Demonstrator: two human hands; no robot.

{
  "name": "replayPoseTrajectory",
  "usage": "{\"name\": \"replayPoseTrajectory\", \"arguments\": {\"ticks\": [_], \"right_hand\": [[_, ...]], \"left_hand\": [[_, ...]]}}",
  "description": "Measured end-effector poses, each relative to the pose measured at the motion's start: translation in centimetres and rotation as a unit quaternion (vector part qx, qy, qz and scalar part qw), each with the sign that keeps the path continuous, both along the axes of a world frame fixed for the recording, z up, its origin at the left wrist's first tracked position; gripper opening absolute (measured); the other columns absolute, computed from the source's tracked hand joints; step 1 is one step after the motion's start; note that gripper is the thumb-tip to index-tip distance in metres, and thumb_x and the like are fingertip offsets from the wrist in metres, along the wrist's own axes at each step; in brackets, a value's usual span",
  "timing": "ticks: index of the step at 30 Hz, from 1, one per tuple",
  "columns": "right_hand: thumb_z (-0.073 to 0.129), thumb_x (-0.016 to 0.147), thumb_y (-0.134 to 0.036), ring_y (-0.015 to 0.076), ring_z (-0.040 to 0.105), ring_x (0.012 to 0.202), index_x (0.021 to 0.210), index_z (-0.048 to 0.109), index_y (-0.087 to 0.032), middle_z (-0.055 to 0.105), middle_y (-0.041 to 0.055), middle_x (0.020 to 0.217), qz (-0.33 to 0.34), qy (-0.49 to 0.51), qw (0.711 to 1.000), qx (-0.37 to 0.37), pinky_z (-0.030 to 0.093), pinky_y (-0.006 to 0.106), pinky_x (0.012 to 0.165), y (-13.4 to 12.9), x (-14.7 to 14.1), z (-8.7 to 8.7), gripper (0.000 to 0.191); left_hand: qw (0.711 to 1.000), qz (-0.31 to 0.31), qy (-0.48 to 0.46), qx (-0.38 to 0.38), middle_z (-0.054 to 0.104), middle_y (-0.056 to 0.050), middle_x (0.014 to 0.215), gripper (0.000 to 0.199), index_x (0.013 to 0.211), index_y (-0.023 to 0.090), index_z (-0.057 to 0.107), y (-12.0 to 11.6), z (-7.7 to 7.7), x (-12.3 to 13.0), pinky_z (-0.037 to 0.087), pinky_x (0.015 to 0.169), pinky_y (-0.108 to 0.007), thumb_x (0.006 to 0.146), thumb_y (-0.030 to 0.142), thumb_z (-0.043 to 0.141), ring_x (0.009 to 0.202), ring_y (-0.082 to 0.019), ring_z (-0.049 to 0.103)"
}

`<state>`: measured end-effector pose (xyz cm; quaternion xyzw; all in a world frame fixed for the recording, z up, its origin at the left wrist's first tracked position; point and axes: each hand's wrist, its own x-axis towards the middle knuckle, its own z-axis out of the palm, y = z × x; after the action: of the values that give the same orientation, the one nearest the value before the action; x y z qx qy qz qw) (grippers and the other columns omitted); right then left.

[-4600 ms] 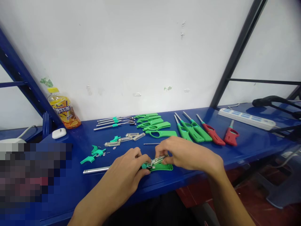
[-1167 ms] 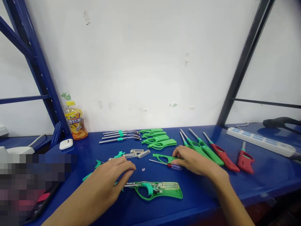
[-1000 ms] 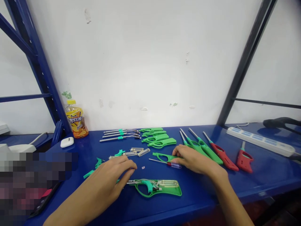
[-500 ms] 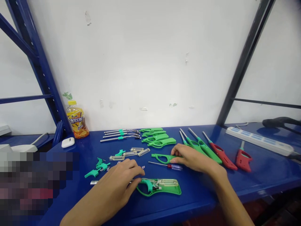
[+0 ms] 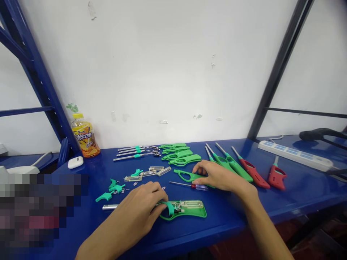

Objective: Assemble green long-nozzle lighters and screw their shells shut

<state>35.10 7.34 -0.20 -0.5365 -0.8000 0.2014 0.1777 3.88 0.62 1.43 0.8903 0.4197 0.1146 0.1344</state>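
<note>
Pinching the open lighter point(image 5: 191, 211) near centre with the left hand point(image 5: 139, 206) and a loose green shell point(image 5: 193, 177) farther right with the right hand point(image 5: 218, 176).
A nudge could unseat the lighter's thin wires point(image 5: 177, 205), whose seating is hard to make out; the blue table point(image 5: 230, 220) meets a scuffed white wall point(image 5: 162, 54).
</note>
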Motion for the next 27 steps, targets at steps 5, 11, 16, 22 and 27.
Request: {"name": "replayPoseTrajectory", "arguments": {"ticks": [5, 11, 16, 22, 27], "right_hand": [[0.076, 0.088, -0.047, 0.0257, 0.066, 0.097, 0.110, 0.073, -0.021, 0.071, 0.0079, 0.108, -0.001, 0.010, 1.000, -0.009, 0.051, 0.036, 0.084, 0.12, 0.12, -0.12, 0.034], [0.076, 0.088, -0.043, 0.0245, 0.066, 0.094, 0.109, 0.072, -0.021, 0.072, 0.0077, 0.106, -0.003, 0.015, 1.000, -0.012, 0.052, 0.034, 0.081, 0.22, 0.33, -0.25, 0.031], [0.076, 0.088, -0.043, 0.0248, 0.066, 0.094, 0.110, 0.071, -0.022, 0.072, 0.0064, 0.103, -0.004, 0.009, 1.000, -0.007, 0.050, 0.033, 0.079, 0.54, 0.44, -0.34, 0.030], [0.077, 0.087, -0.048, 0.0257, 0.066, 0.095, 0.111, 0.073, -0.022, 0.070, 0.0066, 0.104, -0.015, -0.003, 1.000, 0.007, 0.049, 0.035, 0.082, 0.38, 0.81, 0.12, 0.036], [0.082, 0.082, -0.052, 0.0270, 0.066, 0.098, 0.109, 0.074, -0.022, 0.072, 0.0070, 0.107, -0.019, -0.004, 1.000, 0.005, 0.049, 0.035, 0.084, 0.15, 0.50, 0.32, 0.041]], "left_hand": [[1.000, -0.004, -0.003, 0.007, 0.064, -0.003, 0.109, 0.016, 0.098, 0.023, 0.067, 0.29, -0.50, 0.12, 0.049, 0.086, -0.036, 0.105, 0.017, 0.053, 0.100, -0.022, 0.064], [0.999, 0.001, 0.032, 0.023, 0.064, -0.005, 0.107, 0.022, 0.098, 0.021, 0.067, 0.45, -0.65, 0.51, 0.048, 0.085, -0.038, 0.106, 0.015, 0.048, 0.099, -0.025, 0.064], [0.998, -0.011, 0.043, 0.033, 0.066, -0.005, 0.105, 0.022, 0.096, 0.020, 0.066, 0.41, -0.79, 0.49, 0.049, 0.085, -0.037, 0.106, 0.013, 0.047, 0.098, -0.024, 0.063], [0.998, -0.011, 0.032, 0.048, 0.066, -0.004, 0.103, 0.025, 0.094, 0.021, 0.068, 0.40, -0.85, 0.48, 0.048, 0.083, -0.034, 0.105, 0.011, 0.047, 0.096, -0.023, 0.063], [0.998, -0.015, 0.039, 0.042, 0.066, -0.005, 0.103, 0.026, 0.094, 0.020, 0.069, 0.57, -0.84, 0.59, 0.049, 0.084, -0.035, 0.105, 0.011, 0.047, 0.097, -0.024, 0.064]]}}
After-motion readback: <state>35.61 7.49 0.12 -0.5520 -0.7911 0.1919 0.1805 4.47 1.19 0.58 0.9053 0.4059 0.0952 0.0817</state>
